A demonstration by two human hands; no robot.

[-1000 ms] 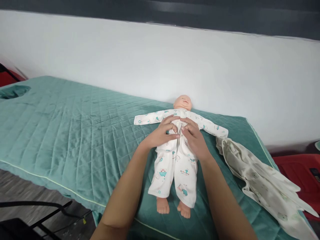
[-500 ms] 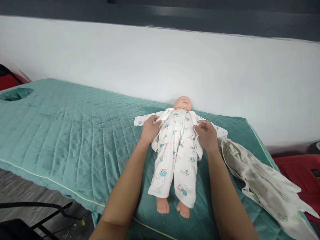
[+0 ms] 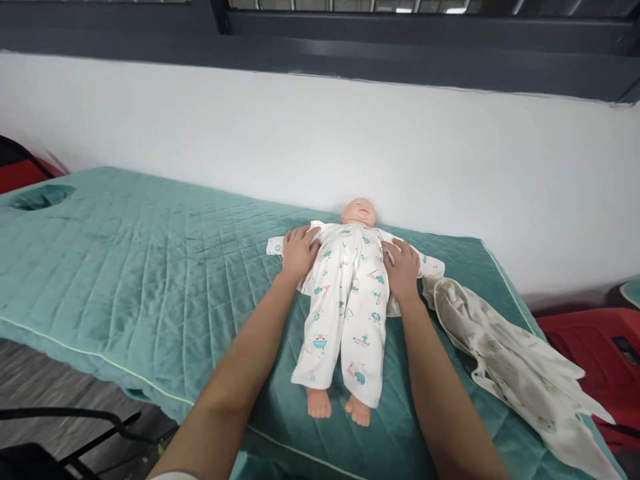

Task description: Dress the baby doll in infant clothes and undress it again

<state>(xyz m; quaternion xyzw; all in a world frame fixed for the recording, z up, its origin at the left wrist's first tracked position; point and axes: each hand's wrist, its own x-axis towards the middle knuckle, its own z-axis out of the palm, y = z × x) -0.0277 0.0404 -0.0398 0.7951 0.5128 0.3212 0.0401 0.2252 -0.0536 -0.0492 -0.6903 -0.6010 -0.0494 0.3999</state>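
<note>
A baby doll (image 3: 359,212) lies on its back on the bed, its head toward the wall and its bare feet toward me. It wears white printed trousers (image 3: 350,303), pulled high up the chest, and a white long-sleeved baby shirt (image 3: 326,232) whose sides spread out beneath. My left hand (image 3: 300,253) rests on the shirt near the sleeve at the doll's left-hand side in view, fingers stretched out. On the opposite side my right hand (image 3: 401,267) lies over the shirt beside the trousers, its fingers also extended. The cloth under both palms is hidden.
A green quilted cover (image 3: 175,280) spreads over the bed, with a face hole (image 3: 43,197) at far left. Crumpled pale baby clothing (image 3: 510,360) lies at right, overhanging the edge. Behind stands a white wall (image 3: 225,133). A red case (image 3: 595,360) is beyond the right edge.
Both hands have gone from pinching the shirt's edges to lying flatter on it. The shirt's front edges now lie spread outward. The view has tilted up slightly.
</note>
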